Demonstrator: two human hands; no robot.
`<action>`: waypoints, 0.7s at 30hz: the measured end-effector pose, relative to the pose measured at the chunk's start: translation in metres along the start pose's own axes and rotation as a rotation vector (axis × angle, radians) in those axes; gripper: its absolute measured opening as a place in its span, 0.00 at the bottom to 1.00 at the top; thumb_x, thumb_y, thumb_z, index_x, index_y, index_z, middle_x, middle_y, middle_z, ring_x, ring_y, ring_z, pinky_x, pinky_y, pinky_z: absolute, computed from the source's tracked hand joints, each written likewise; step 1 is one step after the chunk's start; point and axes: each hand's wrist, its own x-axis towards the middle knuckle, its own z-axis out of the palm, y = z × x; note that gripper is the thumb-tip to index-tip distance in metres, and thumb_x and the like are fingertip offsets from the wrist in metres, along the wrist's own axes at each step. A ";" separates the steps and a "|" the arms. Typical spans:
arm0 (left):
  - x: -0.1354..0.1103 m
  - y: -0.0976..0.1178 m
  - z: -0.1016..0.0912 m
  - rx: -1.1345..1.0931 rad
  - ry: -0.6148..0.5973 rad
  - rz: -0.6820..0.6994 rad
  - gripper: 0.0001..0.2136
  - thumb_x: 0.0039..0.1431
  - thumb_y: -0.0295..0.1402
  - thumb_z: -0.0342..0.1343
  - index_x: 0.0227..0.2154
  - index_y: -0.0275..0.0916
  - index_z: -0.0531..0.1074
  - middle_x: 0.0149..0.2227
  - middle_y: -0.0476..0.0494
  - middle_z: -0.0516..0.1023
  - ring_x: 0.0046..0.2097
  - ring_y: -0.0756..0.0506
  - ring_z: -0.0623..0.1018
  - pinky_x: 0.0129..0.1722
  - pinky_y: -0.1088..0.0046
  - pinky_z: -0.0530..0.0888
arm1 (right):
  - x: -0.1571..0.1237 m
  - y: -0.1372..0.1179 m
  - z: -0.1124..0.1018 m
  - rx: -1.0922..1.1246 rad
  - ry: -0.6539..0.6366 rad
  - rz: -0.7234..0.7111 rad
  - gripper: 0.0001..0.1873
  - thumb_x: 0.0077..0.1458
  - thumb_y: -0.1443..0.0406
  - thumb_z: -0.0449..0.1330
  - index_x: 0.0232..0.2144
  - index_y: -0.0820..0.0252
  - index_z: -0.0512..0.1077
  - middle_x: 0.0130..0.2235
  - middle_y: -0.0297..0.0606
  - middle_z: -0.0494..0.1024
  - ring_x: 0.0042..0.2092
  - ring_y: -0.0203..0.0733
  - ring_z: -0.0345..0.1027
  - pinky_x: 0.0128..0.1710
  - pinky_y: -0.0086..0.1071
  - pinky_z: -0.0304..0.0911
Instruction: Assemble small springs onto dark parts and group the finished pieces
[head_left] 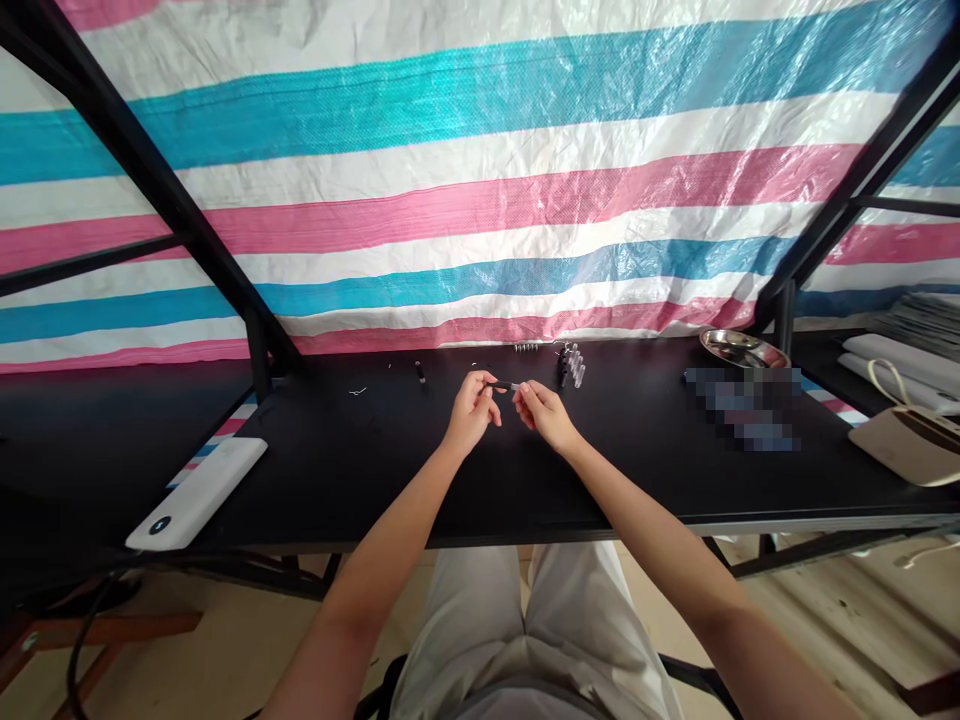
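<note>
My left hand point(474, 408) and my right hand point(541, 413) meet over the middle of the black table point(390, 470). Both are closed in a pinch on one small dark rod-like part point(504, 385) that spans the gap between their fingertips. What the part is I cannot make out. Behind the hands, near the back edge, lie a small spring point(526, 347) and a cluster of small clear and black pieces point(571, 364). A single small black piece point(421, 373) lies to the left of my hands.
A white power bank point(196, 494) sits at the table's left front edge. A metal dish point(742, 349) stands at the back right, with a beige pouch point(909, 441) farther right. Black frame bars point(161, 195) rise on both sides; a striped tarp point(480, 180) hangs behind.
</note>
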 end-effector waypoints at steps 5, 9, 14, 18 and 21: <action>-0.001 -0.005 -0.004 0.135 -0.008 0.132 0.06 0.61 0.35 0.42 0.37 0.39 0.59 0.37 0.48 0.69 0.18 0.60 0.68 0.19 0.81 0.65 | -0.001 -0.003 0.002 0.080 0.021 0.020 0.22 0.51 0.46 0.52 0.25 0.60 0.63 0.21 0.28 0.62 0.17 0.27 0.52 0.15 0.25 0.47; -0.005 -0.003 -0.005 0.244 -0.023 0.182 0.05 0.60 0.34 0.44 0.37 0.39 0.61 0.37 0.48 0.69 0.19 0.59 0.69 0.20 0.82 0.66 | -0.003 -0.006 0.000 0.092 0.047 -0.008 0.20 0.50 0.49 0.55 0.23 0.59 0.62 0.19 0.26 0.60 0.17 0.27 0.50 0.16 0.25 0.46; -0.009 0.001 -0.004 0.346 -0.060 0.142 0.08 0.57 0.36 0.51 0.37 0.40 0.63 0.23 0.55 0.66 0.18 0.56 0.68 0.20 0.81 0.65 | -0.005 -0.012 -0.005 0.116 0.058 -0.022 0.19 0.49 0.51 0.57 0.21 0.59 0.61 0.18 0.26 0.59 0.17 0.27 0.49 0.17 0.25 0.44; -0.009 0.001 -0.003 0.376 -0.035 0.124 0.09 0.55 0.38 0.53 0.35 0.40 0.65 0.20 0.56 0.67 0.17 0.56 0.67 0.20 0.80 0.66 | -0.005 -0.013 -0.007 0.138 0.047 -0.020 0.19 0.49 0.52 0.57 0.20 0.59 0.60 0.17 0.25 0.58 0.17 0.27 0.49 0.17 0.25 0.45; -0.009 -0.001 -0.003 0.390 -0.008 0.119 0.08 0.55 0.37 0.53 0.35 0.39 0.65 0.20 0.55 0.68 0.18 0.55 0.68 0.21 0.80 0.66 | -0.005 -0.013 -0.007 0.146 0.033 -0.030 0.18 0.50 0.53 0.57 0.20 0.59 0.60 0.17 0.25 0.58 0.17 0.27 0.49 0.17 0.25 0.44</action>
